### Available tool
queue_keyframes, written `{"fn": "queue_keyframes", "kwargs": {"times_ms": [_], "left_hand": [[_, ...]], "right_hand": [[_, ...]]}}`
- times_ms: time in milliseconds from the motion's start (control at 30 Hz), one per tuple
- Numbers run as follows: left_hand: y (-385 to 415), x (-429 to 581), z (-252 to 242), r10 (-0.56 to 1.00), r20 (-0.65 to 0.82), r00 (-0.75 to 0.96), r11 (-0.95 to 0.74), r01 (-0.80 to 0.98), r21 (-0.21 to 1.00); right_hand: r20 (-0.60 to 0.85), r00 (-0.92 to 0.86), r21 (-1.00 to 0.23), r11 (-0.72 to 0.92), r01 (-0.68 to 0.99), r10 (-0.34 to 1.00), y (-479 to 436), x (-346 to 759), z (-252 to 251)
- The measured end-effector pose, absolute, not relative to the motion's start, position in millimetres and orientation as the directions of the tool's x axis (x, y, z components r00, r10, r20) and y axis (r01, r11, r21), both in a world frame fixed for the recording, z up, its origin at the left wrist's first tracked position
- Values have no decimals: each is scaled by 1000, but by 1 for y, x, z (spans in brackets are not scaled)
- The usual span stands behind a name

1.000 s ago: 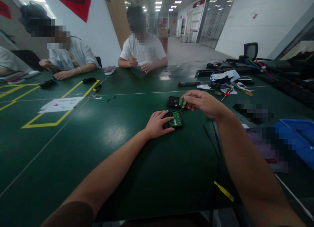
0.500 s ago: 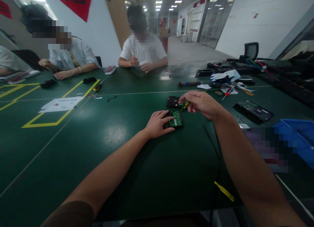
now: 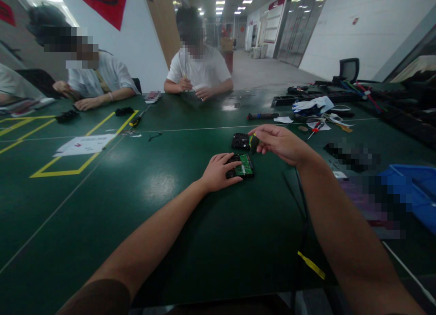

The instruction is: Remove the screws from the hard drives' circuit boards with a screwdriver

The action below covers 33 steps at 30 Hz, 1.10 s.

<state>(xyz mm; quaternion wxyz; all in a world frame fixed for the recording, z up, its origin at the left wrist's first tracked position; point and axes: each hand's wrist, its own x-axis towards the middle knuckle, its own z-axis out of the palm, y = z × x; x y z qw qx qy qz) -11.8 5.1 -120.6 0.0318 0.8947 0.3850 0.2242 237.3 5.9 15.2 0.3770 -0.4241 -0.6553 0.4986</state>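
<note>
Flat on the green table lies a hard drive (image 3: 245,166) with its green circuit board facing up. My left hand (image 3: 220,172) rests on its left part with fingers spread. Just above it, my right hand (image 3: 277,144) pinches a screwdriver (image 3: 254,143) with a yellow and dark handle; its tip cannot be made out. A second drive (image 3: 240,141), mostly black, lies behind the first, left of the right fingertips.
A blue bin (image 3: 412,187) stands at the right. Behind it are a red screwdriver (image 3: 316,127), gloves (image 3: 313,105) and cables. Two people sit across the table (image 3: 163,215). White paper (image 3: 85,145) lies at the left.
The screwdriver's handle has shifted slightly and turned in my right fingers. My left hand stays in place on the drive.
</note>
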Motion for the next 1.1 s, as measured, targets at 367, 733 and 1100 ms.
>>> {"fn": "queue_keyframes", "kwargs": {"times_ms": [367,733,1100], "left_hand": [[3,-12,-118,711,360,604,-696,679,235],[4,-10,-118,718,351,601,-690,681,244],[3,-11,-118,711,365,601,-695,681,231]], "right_hand": [[92,-204,-925,159,345,975,8,237,14],[24,-416,-983,98,158,909,-4,231,22],[124,-337,-926,230,298,934,4,235,16]]}}
